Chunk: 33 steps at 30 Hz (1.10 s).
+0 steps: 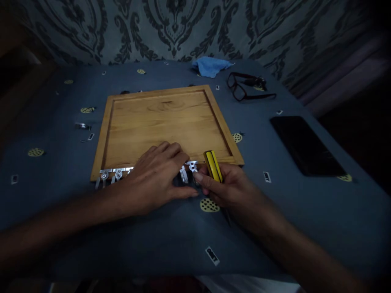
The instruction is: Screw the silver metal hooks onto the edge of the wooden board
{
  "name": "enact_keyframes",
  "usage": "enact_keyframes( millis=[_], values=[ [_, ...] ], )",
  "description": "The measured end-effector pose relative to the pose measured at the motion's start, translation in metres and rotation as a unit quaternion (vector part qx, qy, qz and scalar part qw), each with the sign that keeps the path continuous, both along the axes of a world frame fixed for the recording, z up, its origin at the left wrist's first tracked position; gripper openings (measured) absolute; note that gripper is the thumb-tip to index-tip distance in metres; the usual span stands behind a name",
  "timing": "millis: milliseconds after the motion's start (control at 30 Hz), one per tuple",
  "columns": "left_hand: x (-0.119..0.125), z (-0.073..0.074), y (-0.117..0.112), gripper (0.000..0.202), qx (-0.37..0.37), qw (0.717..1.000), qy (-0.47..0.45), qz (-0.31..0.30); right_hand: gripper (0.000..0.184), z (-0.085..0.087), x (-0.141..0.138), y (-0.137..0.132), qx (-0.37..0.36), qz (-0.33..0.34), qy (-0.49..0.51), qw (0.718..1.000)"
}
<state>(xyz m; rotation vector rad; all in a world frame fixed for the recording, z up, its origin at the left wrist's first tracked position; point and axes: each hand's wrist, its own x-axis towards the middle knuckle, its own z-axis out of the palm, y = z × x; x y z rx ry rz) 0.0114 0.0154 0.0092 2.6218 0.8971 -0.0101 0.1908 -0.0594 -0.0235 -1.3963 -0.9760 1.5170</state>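
Resting the left hand flat and open over the brackets, fingers stretched out, pressing down rather than gripping anything. Brackets showing just left of that hand and past its fingertips. Holding the screwdriver in the closed right hand, yellow handle sticking out beyond thumb and forefinger, close to the left fingertips. Bordering both hands on the far side, the tray. Lying well beyond the right hand, glasses and phone.
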Motion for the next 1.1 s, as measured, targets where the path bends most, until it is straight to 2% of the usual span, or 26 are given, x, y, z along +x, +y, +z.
enact_keyframes(
  millis=[400, 867, 1100],
  values=[
    [0.0030, -0.0020, -0.0038, 0.045, 0.026, 1.000, -0.013, 0.011, 0.059, 0.0033, 0.0004, 0.0011, -0.009, 0.006, -0.016, 1.000],
    [0.0067, -0.0030, -0.0074, 0.046, 0.057, 0.998, 0.002, 0.019, 0.051, -0.0012, 0.0020, 0.0003, 0.004, 0.003, 0.009, 1.000],
    [0.0068, -0.0052, -0.0081, 0.045, 0.073, 0.997, -0.002, 0.020, 0.047, -0.0011, 0.0027, 0.0001, -0.015, -0.001, 0.013, 1.000]
  ],
)
